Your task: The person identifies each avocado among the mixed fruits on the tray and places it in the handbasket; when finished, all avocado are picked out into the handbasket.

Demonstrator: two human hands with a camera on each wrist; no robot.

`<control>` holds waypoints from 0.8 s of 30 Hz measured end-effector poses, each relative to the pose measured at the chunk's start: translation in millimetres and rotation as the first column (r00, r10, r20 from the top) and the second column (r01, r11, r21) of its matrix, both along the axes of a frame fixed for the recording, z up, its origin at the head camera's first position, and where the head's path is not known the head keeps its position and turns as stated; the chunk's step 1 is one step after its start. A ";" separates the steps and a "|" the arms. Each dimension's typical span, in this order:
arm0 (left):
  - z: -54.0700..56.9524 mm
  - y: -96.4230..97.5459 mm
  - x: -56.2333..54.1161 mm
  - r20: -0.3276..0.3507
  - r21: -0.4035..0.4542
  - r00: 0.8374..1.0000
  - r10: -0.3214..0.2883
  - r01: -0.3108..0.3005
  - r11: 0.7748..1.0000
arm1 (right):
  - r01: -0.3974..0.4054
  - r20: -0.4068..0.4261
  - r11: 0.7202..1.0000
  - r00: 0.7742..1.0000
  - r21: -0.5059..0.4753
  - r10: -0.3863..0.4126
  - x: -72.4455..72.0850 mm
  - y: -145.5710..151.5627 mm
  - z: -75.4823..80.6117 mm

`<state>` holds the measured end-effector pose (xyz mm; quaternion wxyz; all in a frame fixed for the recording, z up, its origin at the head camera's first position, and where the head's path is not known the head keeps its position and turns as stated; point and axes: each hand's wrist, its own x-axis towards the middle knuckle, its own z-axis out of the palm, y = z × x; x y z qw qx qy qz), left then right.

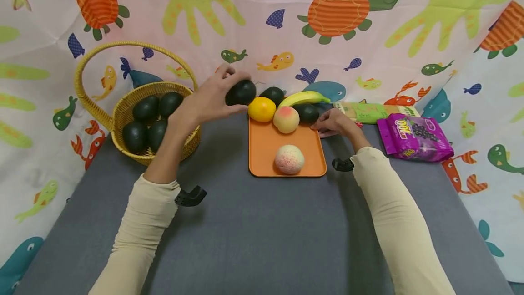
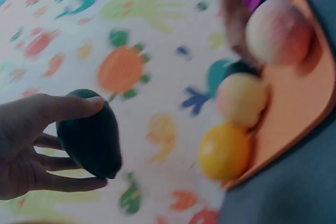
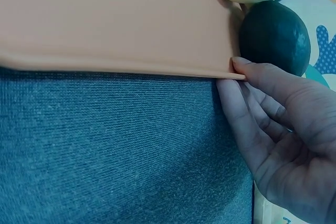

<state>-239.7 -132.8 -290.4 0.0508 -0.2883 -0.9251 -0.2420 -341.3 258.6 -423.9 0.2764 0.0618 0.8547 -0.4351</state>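
My left hand [image 1: 209, 97] grips a dark green avocado [image 2: 89, 135] between thumb and fingers, raised beside the tray's back left corner. At the orange tray's [image 3: 131, 30] right side, my right hand [image 3: 289, 124] pinches the rim near the back corner, thumb on top and fingers below. On the tray are a peach [image 1: 289, 159] near the front and another peach [image 1: 286, 119] farther back. A yellow lemon-like fruit [image 1: 262, 109], a banana [image 1: 304, 98] and two avocados [image 1: 307, 113] crowd the tray's back edge.
A yellow wicker basket [image 1: 195, 142] with a tall handle stands at the left, holding several avocados [image 1: 135, 136]. To the right lie a purple packet [image 1: 415, 138] with grapes pictured on it and a green packet [image 1: 364, 112]. A patterned cloth [image 1: 254, 26] hangs behind the grey table [image 1: 270, 231].
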 end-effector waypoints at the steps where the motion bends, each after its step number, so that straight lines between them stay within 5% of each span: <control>1: 2.5 -11.7 3.6 0.030 -0.013 0.999 0.038 -0.038 0.999 | 0.004 -0.003 1.000 1.000 0.000 -0.004 -0.4 0.5 -1.8; 6: 11.5 -66.3 16.9 0.111 -0.044 0.975 0.191 -0.187 0.981 | -0.011 -0.035 1.000 0.999 0.015 0.011 -1.3 3.6 -7.3; 10: 8.3 -94.7 16.6 0.183 -0.081 0.942 0.281 -0.270 0.959 | -0.045 -0.057 0.999 0.997 0.030 0.047 -1.6 5.3 -8.2; 14: -8.9 -107.9 -0.7 0.253 -0.165 0.906 0.340 -0.306 0.938 | -0.035 -0.054 0.999 0.998 0.017 0.036 -1.0 7.3 -5.9; 19: -37.3 -114.9 -29.0 0.298 -0.274 0.886 0.354 -0.276 0.921 | -0.029 -0.055 0.999 0.998 0.026 0.031 -0.5 5.3 -4.6; 24: -54.4 -116.7 -44.0 0.320 -0.367 0.868 0.379 -0.255 0.895 | -0.019 -0.051 1.000 0.999 0.021 0.020 -0.3 2.8 -5.9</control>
